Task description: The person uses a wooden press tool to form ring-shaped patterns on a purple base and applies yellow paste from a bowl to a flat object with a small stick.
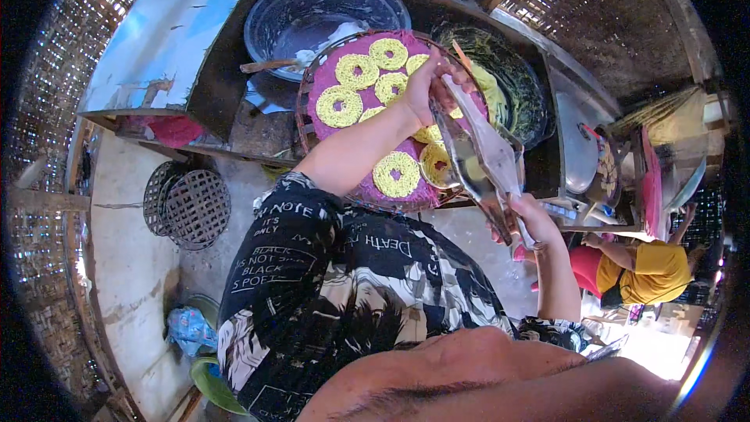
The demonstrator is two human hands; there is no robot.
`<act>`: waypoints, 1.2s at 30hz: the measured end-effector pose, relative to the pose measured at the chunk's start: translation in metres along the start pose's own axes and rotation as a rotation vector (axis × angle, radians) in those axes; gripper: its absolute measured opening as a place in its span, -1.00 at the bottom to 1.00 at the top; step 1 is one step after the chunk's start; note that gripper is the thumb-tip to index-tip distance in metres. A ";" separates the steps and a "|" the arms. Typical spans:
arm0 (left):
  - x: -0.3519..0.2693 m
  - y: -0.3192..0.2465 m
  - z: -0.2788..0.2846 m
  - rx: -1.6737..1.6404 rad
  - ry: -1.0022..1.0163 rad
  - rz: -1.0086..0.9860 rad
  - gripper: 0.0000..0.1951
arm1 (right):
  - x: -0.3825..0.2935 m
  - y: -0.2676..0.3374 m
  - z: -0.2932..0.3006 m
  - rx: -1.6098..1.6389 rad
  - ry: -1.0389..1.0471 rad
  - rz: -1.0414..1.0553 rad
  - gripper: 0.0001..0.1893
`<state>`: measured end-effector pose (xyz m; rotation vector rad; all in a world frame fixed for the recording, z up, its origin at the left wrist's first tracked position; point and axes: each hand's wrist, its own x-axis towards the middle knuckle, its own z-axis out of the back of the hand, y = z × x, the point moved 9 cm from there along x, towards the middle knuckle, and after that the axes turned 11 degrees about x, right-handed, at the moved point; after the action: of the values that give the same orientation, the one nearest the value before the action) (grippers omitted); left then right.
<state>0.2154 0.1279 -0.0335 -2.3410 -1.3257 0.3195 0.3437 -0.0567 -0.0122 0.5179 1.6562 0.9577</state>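
Observation:
Both my hands hold a long two-piece wooden press (497, 149) at a slant above a round woven tray (301, 111). My left hand (423, 91) grips its far end; my right hand (534, 220) is closed around its near end. The pale piece widens in the middle and lies along a darker piece. A purple cloth (322, 79) lines the tray. On it lie several yellow lacy rings (396, 174) that look made of dough strands. One yellow ring (435, 165) beside the press seems to sit in a round rim. The press and my left arm hide part of the tray.
A large blue-grey basin (263, 29) with white residue stands behind the tray, a wooden handle (266, 65) near it. At right are a dark basin (530, 88) smeared yellow-green and a metal basin (577, 158). Two woven discs (196, 205) hang left. A person (656, 272) in yellow bends at right.

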 end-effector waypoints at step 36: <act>-0.278 -0.163 0.183 1.982 -0.649 -0.119 -0.62 | 0.168 -0.243 0.298 -0.388 -1.404 -0.225 0.06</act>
<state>-0.1244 0.0096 -0.1212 -0.4348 -0.5502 1.4973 0.6074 0.0254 -0.3283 0.5154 0.2412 0.4635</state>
